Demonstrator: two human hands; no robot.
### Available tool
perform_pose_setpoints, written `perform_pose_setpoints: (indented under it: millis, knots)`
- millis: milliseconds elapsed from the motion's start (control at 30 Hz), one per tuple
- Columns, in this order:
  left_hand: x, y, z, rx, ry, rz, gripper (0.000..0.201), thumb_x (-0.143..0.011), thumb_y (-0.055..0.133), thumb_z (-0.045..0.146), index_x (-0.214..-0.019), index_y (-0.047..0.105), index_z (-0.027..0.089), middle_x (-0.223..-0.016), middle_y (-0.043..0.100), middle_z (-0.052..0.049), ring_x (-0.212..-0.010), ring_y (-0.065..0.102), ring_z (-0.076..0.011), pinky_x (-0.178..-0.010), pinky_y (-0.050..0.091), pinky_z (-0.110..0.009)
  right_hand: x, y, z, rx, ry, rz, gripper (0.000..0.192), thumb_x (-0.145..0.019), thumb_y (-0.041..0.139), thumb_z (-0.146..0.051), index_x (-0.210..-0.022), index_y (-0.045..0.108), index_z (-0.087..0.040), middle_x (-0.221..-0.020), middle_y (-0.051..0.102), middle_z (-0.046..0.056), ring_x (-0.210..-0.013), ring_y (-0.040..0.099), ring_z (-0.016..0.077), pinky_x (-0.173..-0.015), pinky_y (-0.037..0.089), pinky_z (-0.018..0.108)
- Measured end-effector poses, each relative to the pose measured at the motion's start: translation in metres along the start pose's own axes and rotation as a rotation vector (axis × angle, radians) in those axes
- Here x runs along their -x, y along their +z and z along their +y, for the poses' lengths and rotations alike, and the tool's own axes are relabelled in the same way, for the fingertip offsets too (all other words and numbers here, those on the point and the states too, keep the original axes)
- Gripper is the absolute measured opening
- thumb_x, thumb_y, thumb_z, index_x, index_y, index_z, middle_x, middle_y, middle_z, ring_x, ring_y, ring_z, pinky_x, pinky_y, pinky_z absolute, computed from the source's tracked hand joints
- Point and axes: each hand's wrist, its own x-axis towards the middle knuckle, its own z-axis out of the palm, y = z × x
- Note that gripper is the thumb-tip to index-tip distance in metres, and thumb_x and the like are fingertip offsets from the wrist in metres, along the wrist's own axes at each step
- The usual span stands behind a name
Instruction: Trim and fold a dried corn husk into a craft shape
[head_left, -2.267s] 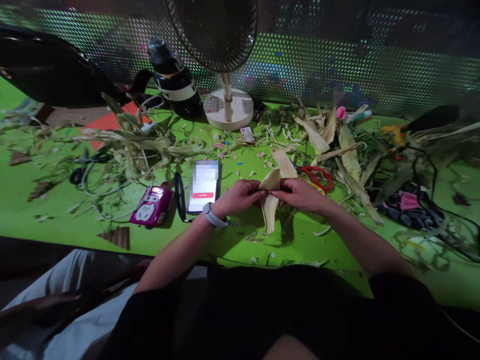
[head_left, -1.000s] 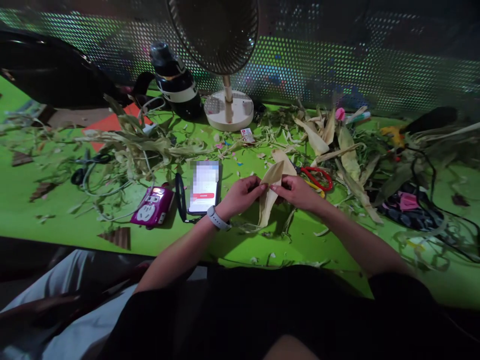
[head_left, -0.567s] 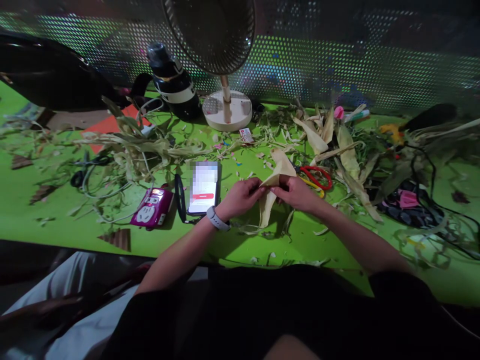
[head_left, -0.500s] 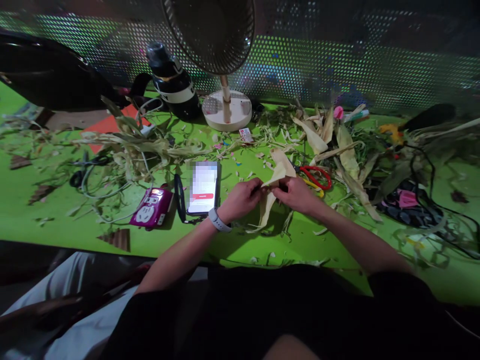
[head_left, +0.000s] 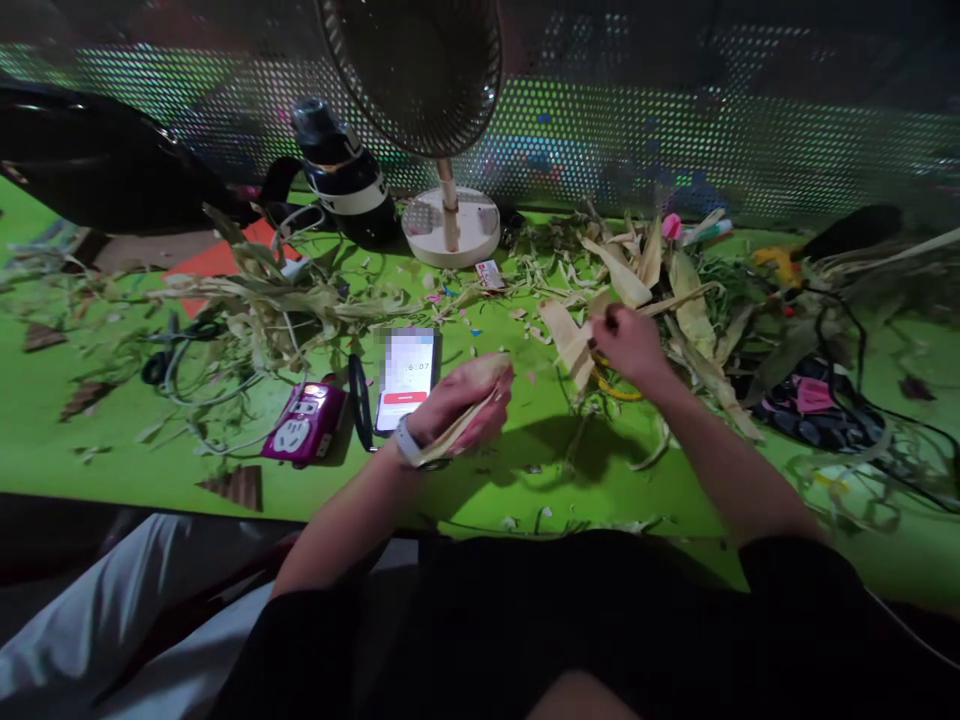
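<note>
Readable writing is scarce: the phone (head_left: 406,377) screen is blurred, only digits like "6:07" and a red bar show; the small card (head_left: 490,274) by the fan base (head_left: 451,226) has red print too small to read; the bottle (head_left: 345,175) has a white band, no legible text.

The left hand (head_left: 465,402) is low over the green table (head_left: 97,420), forearm coming in from the lower left, a pale watch at the wrist. Its fingers are curled shut around a narrow corn husk strip (head_left: 459,424), which runs diagonally across the palm toward the wrist. The hand sits just right of the phone.

The right hand (head_left: 628,344) is further out and to the right, arm stretched forward from the lower right, hand raised a little off the table. Its fingers are pinched closed on the wider husk piece (head_left: 570,338), which hangs left and down from the fingertips. The two hands are clearly apart, each with its own piece of husk.

Under the right hand a yellow loop (head_left: 616,390) shows on the table, mostly hidden. A heap of dry husks (head_left: 667,280) lies just beyond the right hand. A purple power strip (head_left: 304,423) sits left of the phone, and tangled stalks (head_left: 277,300) lie behind it.
</note>
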Motion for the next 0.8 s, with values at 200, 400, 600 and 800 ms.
perform_pose_setpoints:
  millis: [200,400,600,800]
  knots:
    - [-0.006,-0.01,0.006,-0.065,0.005,0.18,0.038,-0.069,0.066,0.056,-0.069,0.053,0.02,-0.039,0.044,0.005,-0.031,0.04,-0.0075,-0.036,0.033,-0.022,-0.018,-0.037,0.017,-0.468,0.162,-0.248,0.019,-0.077,0.065,-0.034,-0.08,0.062,-0.015,-0.062,0.06,0.001,-0.05,0.053,0.011,-0.05,0.044,0.025]
    - [-0.037,0.0,-0.01,-0.176,-0.146,0.377,0.039,-0.071,0.069,0.05,-0.084,0.061,0.014,-0.069,0.067,-0.003,-0.06,0.063,-0.0133,-0.058,0.05,-0.026,0.012,-0.002,-0.01,-0.545,0.005,-0.851,0.032,-0.072,0.071,-0.043,-0.08,0.062,-0.013,-0.068,0.06,-0.001,-0.054,0.052,0.0079,-0.051,0.044,0.022]
    - [-0.034,-0.012,-0.011,-0.921,-0.181,0.48,0.039,-0.08,0.054,0.051,-0.083,0.063,0.014,-0.058,0.062,-0.003,-0.053,0.056,-0.0152,-0.053,0.04,-0.026,0.011,0.007,-0.01,-0.282,-0.008,-0.553,0.042,-0.074,0.063,-0.057,-0.081,0.062,-0.016,-0.064,0.06,0.0,-0.052,0.049,0.0107,-0.049,0.036,0.024]
    - [-0.032,-0.01,-0.003,-1.52,-0.26,0.451,0.047,-0.088,0.038,0.049,-0.065,0.062,0.016,-0.051,0.056,-0.006,-0.051,0.052,-0.0175,-0.05,0.027,-0.027,-0.002,-0.001,-0.002,0.291,0.009,-0.156,0.047,-0.081,0.051,-0.062,-0.08,0.062,-0.017,-0.075,0.066,0.009,-0.064,0.057,0.0204,-0.056,0.036,0.03]
